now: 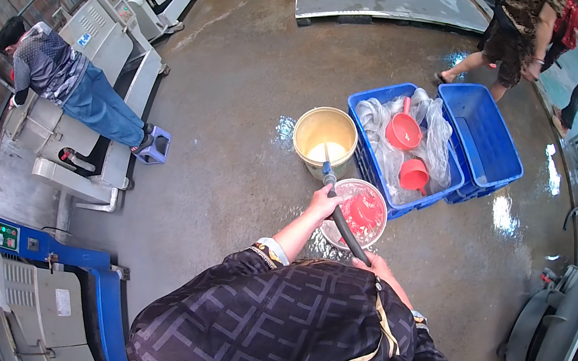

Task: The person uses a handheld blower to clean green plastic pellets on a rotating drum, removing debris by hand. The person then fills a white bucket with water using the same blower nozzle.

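Note:
My left hand (325,201) grips a black hose (346,232) just behind its blue end fitting (328,175). My right hand (383,267) is closed around the same hose nearer my body. From the fitting, a pale stream points into a cream bucket (304,123), which has some liquid inside. Close beside my left hand stands a round whitish bucket (375,245) full of water, with a red scoop (363,214) in it. Part of that bucket is hidden behind the hose.
A blue crate (355,107) holds clear plastic bags and two red scoops (403,131); another blue crate (488,138) adjoins it. Grey machines (102,32) line the left, where a person (64,75) stands on a purple stool (156,147). People walk at upper right. The floor (234,140) is wet.

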### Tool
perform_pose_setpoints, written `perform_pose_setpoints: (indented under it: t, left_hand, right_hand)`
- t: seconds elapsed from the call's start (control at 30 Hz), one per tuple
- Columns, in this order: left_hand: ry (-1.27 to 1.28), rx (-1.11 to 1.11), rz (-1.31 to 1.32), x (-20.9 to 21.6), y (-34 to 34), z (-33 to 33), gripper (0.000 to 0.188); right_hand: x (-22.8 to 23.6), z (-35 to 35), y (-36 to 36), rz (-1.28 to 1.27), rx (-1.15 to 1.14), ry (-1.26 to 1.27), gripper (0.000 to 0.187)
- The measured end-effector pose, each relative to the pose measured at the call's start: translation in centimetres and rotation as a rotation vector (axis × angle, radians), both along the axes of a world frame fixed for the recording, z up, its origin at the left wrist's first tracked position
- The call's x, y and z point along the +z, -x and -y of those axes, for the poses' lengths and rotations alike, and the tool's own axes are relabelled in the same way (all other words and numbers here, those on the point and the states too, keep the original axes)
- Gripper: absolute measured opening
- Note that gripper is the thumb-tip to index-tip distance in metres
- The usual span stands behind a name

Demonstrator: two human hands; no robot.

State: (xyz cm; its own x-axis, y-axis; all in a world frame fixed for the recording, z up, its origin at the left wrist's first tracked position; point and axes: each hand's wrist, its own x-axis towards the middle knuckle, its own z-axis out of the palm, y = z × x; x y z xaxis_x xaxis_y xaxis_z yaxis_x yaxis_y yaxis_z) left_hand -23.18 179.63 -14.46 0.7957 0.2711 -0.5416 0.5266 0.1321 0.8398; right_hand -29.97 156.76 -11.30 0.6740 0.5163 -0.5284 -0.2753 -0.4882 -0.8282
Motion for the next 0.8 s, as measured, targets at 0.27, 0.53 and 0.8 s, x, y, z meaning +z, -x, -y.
perform_pose_setpoints:
  t: [0.27, 0.53, 0.8]
  left_hand:
    - [-0.043, -0.033, -0.017, -0.1, -1.1, -0.2, 0.069]
    - [-0.026, -0.034, -0.023, 0.8, -0.8, -0.2, 0.071]
    - [0.079, -0.006, -0.005, -1.2, -2.0, 0.1, 0.075]
  right_hand:
    - [-4.4, 0.8, -1.5, 0.059, 0.074, -0.029, 0.034]
    - [-2.8, 0.4, -1.0, -0.026, 0.039, -0.063, 0.033]
    - [-3.0, 1.0, -1.7, 0.157, 0.150, -0.024, 0.043]
